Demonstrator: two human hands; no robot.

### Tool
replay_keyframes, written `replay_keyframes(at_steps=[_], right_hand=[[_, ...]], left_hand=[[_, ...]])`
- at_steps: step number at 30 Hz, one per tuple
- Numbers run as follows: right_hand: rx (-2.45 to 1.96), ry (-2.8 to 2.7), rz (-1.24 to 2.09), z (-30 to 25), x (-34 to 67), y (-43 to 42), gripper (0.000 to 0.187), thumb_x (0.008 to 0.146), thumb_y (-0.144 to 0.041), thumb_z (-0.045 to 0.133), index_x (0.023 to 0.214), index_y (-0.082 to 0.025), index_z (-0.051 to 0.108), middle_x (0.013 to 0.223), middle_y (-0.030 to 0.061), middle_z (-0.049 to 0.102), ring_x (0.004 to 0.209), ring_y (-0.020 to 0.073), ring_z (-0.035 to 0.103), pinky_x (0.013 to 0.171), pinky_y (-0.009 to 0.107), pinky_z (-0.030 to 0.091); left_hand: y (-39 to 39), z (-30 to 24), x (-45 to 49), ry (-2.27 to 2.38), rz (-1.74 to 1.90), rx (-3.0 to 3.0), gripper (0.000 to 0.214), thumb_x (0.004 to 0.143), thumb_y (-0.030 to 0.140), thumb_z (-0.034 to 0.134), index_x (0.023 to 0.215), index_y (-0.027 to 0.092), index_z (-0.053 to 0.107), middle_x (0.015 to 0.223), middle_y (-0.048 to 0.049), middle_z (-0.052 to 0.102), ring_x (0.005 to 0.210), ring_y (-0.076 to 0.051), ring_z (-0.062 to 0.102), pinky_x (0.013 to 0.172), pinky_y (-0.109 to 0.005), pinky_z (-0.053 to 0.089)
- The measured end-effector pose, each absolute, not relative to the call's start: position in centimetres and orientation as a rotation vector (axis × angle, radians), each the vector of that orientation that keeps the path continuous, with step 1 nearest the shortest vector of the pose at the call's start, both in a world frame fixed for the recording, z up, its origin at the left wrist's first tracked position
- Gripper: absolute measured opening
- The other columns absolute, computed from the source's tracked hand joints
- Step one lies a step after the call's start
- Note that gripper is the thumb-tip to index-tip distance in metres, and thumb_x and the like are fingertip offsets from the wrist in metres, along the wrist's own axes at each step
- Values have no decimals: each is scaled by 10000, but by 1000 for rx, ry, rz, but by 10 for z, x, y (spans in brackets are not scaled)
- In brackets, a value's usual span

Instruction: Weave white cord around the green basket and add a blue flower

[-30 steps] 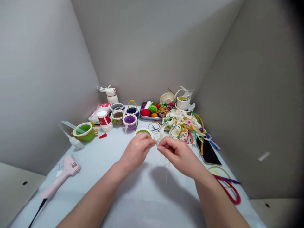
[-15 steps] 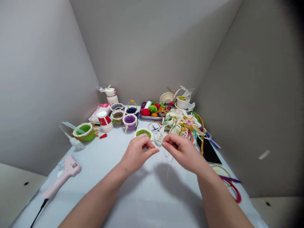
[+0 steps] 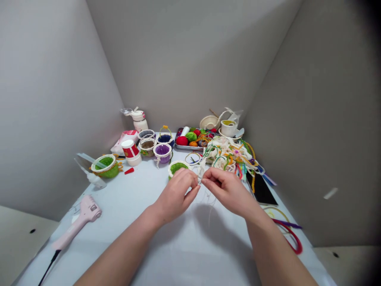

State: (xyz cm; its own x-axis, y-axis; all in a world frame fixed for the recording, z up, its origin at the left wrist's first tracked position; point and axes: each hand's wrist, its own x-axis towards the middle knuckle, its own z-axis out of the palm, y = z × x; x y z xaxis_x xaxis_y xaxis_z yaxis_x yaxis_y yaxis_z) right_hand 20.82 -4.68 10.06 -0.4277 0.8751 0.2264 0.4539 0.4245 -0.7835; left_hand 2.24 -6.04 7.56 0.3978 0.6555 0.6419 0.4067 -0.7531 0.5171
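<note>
Over the middle of the table, my left hand [image 3: 177, 195] and my right hand [image 3: 226, 190] are raised with their pinched fingertips almost meeting. A thin pale bit, perhaps thread, shows between the fingertips; it is too small to name. Just beyond my left hand sits a green basket with a white rim [image 3: 178, 167], partly covered by that hand. A crumpled white piece [image 3: 201, 168] lies behind the fingertips. Fine clear strands [image 3: 210, 198] are on the table under my right hand.
To the left lie a pink glue gun [image 3: 79, 224], a small squeeze bottle [image 3: 97, 180] and another green basket [image 3: 105, 167]. At the back are small baskets, a tray of yarn balls [image 3: 190, 147] and a white bottle [image 3: 139, 119]. Tangled yarn [image 3: 229, 153] is heaped at right.
My left hand has turned, its fingers closing in toward my right fingertips, so the two pinches are nearer each other. My right hand has barely moved.
</note>
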Motion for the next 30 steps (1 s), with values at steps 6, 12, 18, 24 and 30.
replay_keyframes(at_steps=[6, 12, 18, 24, 30], right_hand=[[-1210, -1898, 672, 93, 211, -38, 156, 897, -257, 510, 754, -196, 527, 580, -48, 467, 538, 103, 409, 525, 226, 313], [-1200, -1879, 684, 92, 205, -38, 166, 903, -275, 514, 757, -195, 523, 612, -41, 487, 558, 105, 419, 536, 232, 323], [-1137, -1871, 1001, 101, 225, -38, 126, 913, -333, 529, 964, -221, 559, 688, -39, 473, 594, 110, 416, 535, 228, 333], [-878, -1366, 1126, 114, 247, -39, 121, 918, -289, 502, 912, -231, 608, 640, -37, 407, 568, 105, 403, 524, 228, 344], [-902, -1543, 1168, 124, 235, -59, 209, 903, -368, 571, 987, -225, 697, 881, 60, 681, 877, 200, 627, 749, 329, 504]], left_hand=[[-67, 80, 22, 961, 1157, 2328, 97, 907, 112, 498, 925, 198, 456, 879, -23, 533, 834, -147, 479, 773, -280, 414], [-73, 93, 23, 950, 1025, 2183, 81, 906, 119, 475, 899, 199, 466, 884, -17, 540, 826, -137, 497, 765, -258, 419], [-88, 129, -7, 962, 695, 2176, 106, 946, 178, 441, 968, 204, 542, 965, -36, 597, 868, -139, 544, 811, -256, 443], [-91, 150, -53, 830, 170, 2130, 201, 902, 329, 593, 1068, 256, 679, 905, -17, 703, 826, -146, 632, 752, -228, 477], [-71, 128, 21, 993, 894, 1615, 419, 840, 333, 641, 1236, 225, 555, 1197, -102, 624, 706, -116, 604, 600, -249, 493]])
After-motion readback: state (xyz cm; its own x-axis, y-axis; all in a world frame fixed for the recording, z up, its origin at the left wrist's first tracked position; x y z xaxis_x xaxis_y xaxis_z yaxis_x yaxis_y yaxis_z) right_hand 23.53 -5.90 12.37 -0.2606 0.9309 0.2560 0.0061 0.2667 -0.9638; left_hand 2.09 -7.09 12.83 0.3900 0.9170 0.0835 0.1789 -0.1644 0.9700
